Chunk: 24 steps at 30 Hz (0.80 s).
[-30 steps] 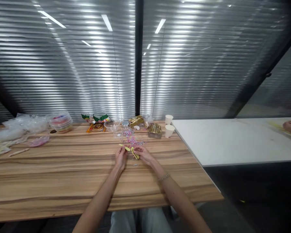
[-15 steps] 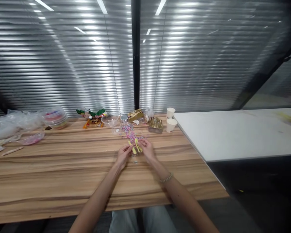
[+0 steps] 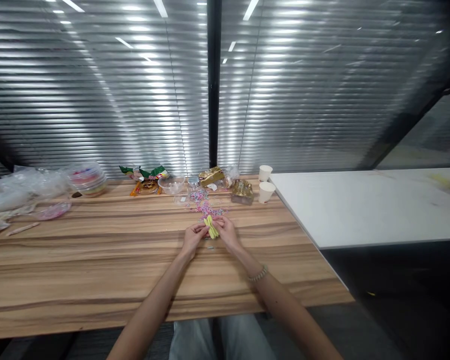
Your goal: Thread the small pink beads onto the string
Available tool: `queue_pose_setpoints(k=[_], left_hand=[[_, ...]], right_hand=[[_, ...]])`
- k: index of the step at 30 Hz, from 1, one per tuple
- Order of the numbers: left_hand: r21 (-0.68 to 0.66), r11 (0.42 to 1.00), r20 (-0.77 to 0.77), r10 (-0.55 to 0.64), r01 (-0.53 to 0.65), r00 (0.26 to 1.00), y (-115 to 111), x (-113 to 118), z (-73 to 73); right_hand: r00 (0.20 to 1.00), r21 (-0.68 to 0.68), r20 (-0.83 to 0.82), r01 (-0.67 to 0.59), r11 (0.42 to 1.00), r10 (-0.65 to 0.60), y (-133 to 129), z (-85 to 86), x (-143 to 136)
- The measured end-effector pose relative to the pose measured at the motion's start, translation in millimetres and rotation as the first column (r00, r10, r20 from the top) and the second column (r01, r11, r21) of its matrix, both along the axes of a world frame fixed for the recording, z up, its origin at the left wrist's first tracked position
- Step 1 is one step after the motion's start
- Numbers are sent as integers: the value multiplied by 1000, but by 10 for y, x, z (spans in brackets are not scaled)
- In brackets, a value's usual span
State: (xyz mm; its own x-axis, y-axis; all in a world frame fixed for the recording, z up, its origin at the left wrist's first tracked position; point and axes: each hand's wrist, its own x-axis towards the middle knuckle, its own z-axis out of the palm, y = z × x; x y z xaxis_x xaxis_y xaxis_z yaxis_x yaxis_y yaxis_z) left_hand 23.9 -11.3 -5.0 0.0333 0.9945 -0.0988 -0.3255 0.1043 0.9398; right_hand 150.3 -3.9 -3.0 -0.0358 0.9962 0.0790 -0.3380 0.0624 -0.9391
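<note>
My left hand (image 3: 193, 240) and my right hand (image 3: 227, 234) meet over the middle of the wooden table (image 3: 127, 265). Between them are several soft yellow clay-like strips (image 3: 210, 227), pressed side by side. The left fingertips pinch the strips' left side, and the right fingers close on their right side. Just beyond the hands lies a scatter of small pink, blue and white beads (image 3: 206, 207). A small clear jar (image 3: 193, 184) stands behind the beads.
A clear bowl (image 3: 171, 185), green snack packets (image 3: 158, 172), gold wrappers (image 3: 242, 192) and a white paper cup (image 3: 266, 192) line the back. Stacked clear tubs (image 3: 86, 179) and plastic bags (image 3: 30, 185) sit left. A white table (image 3: 367, 210) adjoins on the right.
The yellow strips were apart, one in the left hand and others in the right. Now the hands are closer and the strips lie together.
</note>
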Motion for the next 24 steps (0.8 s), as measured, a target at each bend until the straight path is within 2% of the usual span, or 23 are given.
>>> queue_pose_setpoints(k=[8, 15, 19, 24], left_hand=[[26, 999, -45, 34, -33, 998, 14, -9, -11], [73, 997, -84, 25, -19, 996, 11, -16, 11], [78, 996, -101, 45, -37, 994, 24, -25, -9], [78, 994, -39, 81, -78, 996, 40, -65, -12]], right_hand=[[994, 80, 99, -63, 995, 55, -4, -69, -38], [967, 152, 254, -63, 986, 23, -11, -49, -6], [899, 227, 432, -37, 973, -67, -45, 0, 4], [775, 305, 624, -125, 944, -98, -146, 99, -7]])
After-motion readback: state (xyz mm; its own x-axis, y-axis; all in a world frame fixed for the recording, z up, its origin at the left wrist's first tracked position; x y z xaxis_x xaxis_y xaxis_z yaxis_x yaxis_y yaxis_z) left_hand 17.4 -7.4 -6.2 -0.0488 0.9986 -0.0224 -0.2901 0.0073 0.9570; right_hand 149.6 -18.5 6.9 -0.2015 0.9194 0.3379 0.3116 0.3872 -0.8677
